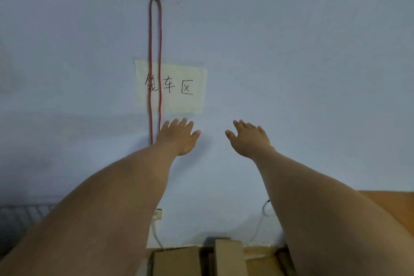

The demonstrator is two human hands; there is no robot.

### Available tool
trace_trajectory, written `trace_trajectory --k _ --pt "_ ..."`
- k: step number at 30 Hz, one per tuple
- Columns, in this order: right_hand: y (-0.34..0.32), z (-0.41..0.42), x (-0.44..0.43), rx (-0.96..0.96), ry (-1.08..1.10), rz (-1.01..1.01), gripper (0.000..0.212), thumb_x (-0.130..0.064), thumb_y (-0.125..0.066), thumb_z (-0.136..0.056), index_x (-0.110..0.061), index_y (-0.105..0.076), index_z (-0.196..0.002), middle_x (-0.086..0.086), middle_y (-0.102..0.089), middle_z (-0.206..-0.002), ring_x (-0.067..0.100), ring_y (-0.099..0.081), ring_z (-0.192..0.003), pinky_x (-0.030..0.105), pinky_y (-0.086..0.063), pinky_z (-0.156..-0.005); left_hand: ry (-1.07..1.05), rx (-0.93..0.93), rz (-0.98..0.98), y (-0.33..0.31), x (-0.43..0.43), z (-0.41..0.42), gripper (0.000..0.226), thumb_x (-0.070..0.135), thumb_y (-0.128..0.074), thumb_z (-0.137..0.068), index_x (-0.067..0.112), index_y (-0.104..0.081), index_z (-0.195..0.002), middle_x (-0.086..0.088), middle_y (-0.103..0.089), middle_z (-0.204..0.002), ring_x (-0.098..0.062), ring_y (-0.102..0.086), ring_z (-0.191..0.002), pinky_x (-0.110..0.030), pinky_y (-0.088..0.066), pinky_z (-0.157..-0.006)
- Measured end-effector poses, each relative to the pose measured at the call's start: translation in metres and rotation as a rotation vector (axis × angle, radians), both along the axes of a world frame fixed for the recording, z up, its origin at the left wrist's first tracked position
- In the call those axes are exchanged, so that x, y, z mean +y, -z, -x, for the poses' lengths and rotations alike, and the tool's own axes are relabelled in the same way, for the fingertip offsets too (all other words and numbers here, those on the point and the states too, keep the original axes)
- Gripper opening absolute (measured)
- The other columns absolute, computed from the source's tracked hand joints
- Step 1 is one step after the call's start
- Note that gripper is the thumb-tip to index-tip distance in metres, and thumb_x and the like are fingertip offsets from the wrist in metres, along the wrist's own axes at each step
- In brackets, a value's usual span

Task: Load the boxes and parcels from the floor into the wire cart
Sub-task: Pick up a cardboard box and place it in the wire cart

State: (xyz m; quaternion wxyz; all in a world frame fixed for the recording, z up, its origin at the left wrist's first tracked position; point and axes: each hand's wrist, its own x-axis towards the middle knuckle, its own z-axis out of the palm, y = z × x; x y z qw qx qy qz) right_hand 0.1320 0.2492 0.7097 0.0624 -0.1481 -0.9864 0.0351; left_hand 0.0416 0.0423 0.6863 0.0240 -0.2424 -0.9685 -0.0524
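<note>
Cardboard boxes [177,261] lie low at the near edge, wire cart [20,215] at near left; left hand [177,139] and right hand [251,141], each grip open and empty toward the far wall [313,51], should drop and clasp one box's opposite sides.

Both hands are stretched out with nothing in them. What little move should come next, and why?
Probably lower both hands toward the cardboard boxes. The left hand and right hand are open and empty, held up in front of the wall, while the boxes sit untouched at the bottom of the view.
</note>
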Motion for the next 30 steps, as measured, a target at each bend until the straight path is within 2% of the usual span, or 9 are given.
trace_trajectory --k 6,9,11,14,16,20,23,27,30 --pt "0.152 0.034 0.014 -0.156 -0.101 0.202 0.065 -0.053 -0.027 -0.109 -0.018 -0.024 -0.164 0.002 -0.024 -0.171 0.026 -0.025 -0.156 0.043 -0.021 -0.125 -0.147 -0.159 0.026 0.159 0.008 0.013 0.066 0.053 -0.014 -0.108 0.015 -0.033 -0.158 -0.006 -0.032 -0.165 -0.030 -0.031 -0.150 -0.048 -0.025 -0.122" --pt "0.256 0.038 0.013 -0.307 -0.097 0.345 0.065 -0.053 -0.030 -0.109 -0.018 -0.025 -0.163 0.002 -0.030 -0.168 0.027 -0.033 -0.152 0.045 -0.032 -0.119 -0.216 -0.370 0.024 0.256 0.002 0.011 0.068 0.052 -0.012 -0.108 0.012 -0.033 -0.159 -0.009 -0.031 -0.165 -0.031 -0.032 -0.149 -0.046 -0.027 -0.121" --pt "0.325 0.042 0.011 -0.398 -0.053 0.435 0.065 -0.053 -0.031 -0.109 -0.018 -0.025 -0.163 0.004 -0.033 -0.167 0.029 -0.037 -0.149 0.046 -0.035 -0.116 -0.301 -0.493 -0.031 0.321 -0.003 0.014 0.072 0.056 -0.013 -0.107 0.011 -0.034 -0.159 -0.011 -0.032 -0.165 -0.033 -0.035 -0.147 -0.046 -0.030 -0.120" --pt "0.430 0.043 0.005 -0.532 0.029 0.554 0.060 -0.048 -0.034 -0.109 -0.015 -0.032 -0.159 0.011 -0.042 -0.160 0.033 -0.044 -0.143 0.045 -0.039 -0.112 -0.402 -0.655 -0.116 0.417 -0.006 0.016 0.073 0.060 -0.016 -0.106 0.011 -0.042 -0.153 -0.013 -0.043 -0.157 -0.035 -0.048 -0.136 -0.044 -0.041 -0.111" --pt "0.498 0.041 -0.003 -0.591 0.107 0.623 0.056 -0.045 -0.037 -0.110 -0.011 -0.037 -0.155 0.015 -0.050 -0.153 0.035 -0.050 -0.136 0.044 -0.044 -0.109 -0.464 -0.772 -0.165 0.483 -0.009 0.018 0.072 0.059 -0.019 -0.106 0.011 -0.042 -0.154 -0.012 -0.040 -0.160 -0.035 -0.043 -0.142 -0.045 -0.038 -0.114" --pt "0.621 0.052 -0.023 -0.689 0.280 0.784 0.067 -0.048 -0.040 -0.108 -0.010 -0.025 -0.162 0.014 -0.040 -0.161 0.036 -0.043 -0.144 0.042 -0.038 -0.114 -0.565 -0.954 -0.184 0.601 -0.020 0.024 0.069 0.055 -0.021 -0.109 0.005 -0.050 -0.147 -0.013 -0.049 -0.151 -0.036 -0.045 -0.141 -0.046 -0.035 -0.117" --pt "0.715 0.071 -0.027 -0.706 0.410 0.901 0.070 -0.056 -0.042 -0.102 -0.015 -0.032 -0.158 0.013 -0.045 -0.158 0.037 -0.055 -0.132 0.048 -0.047 -0.110 -0.653 -1.019 -0.220 0.690 -0.028 0.038 0.067 0.052 -0.027 -0.109 0.006 -0.035 -0.157 -0.015 -0.039 -0.161 -0.034 -0.039 -0.146 -0.041 -0.032 -0.116" --pt "0.818 0.091 -0.026 -0.708 0.548 0.919 0.066 -0.048 -0.041 -0.107 -0.012 -0.027 -0.161 0.015 -0.039 -0.161 0.038 -0.044 -0.141 0.044 -0.041 -0.113 -0.793 -1.069 -0.295 0.794 -0.034 0.063 0.064 0.046 -0.030 -0.111 0.004 -0.027 -0.159 -0.016 -0.036 -0.163 -0.033 -0.041 -0.144 -0.032 -0.038 -0.101" --pt "0.915 0.104 -0.027 -0.710 0.638 0.903 0.062 -0.045 -0.041 -0.109 -0.012 -0.028 -0.160 0.016 -0.044 -0.156 0.038 -0.047 -0.137 0.040 -0.043 -0.103 -0.895 -1.127 -0.364 0.894 -0.042 0.077 0.068 0.048 -0.032 -0.110 0.004 -0.022 -0.161 -0.015 -0.035 -0.163 -0.030 -0.044 -0.139 -0.027 -0.034 -0.094"
